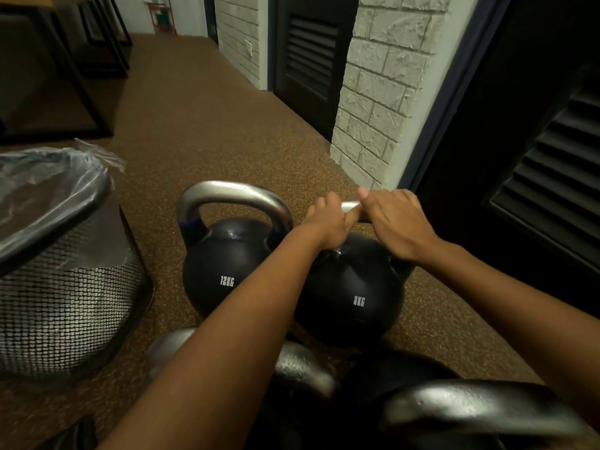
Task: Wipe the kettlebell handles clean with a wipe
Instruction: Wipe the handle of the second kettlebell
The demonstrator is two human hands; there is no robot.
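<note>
the 8kg kettlebell [354, 297] stands on the speckled floor [201, 131] toward its right edge, just beside the 12kg kettlebell [224, 271]. the left hand [326, 222] and right hand [394, 222] both curl round its steel handle [352, 207]. no wipe shows; it may be hidden under a palm. best to steady with one hand and twist the other along the whole bar, underside and corners too.

Speckled brown floor [201, 118] ahead of the left hand [326, 224]; pale textured brick pillar [383, 92] just beyond the right hand [394, 224], black louvred doors [311, 60] flanking it.
</note>
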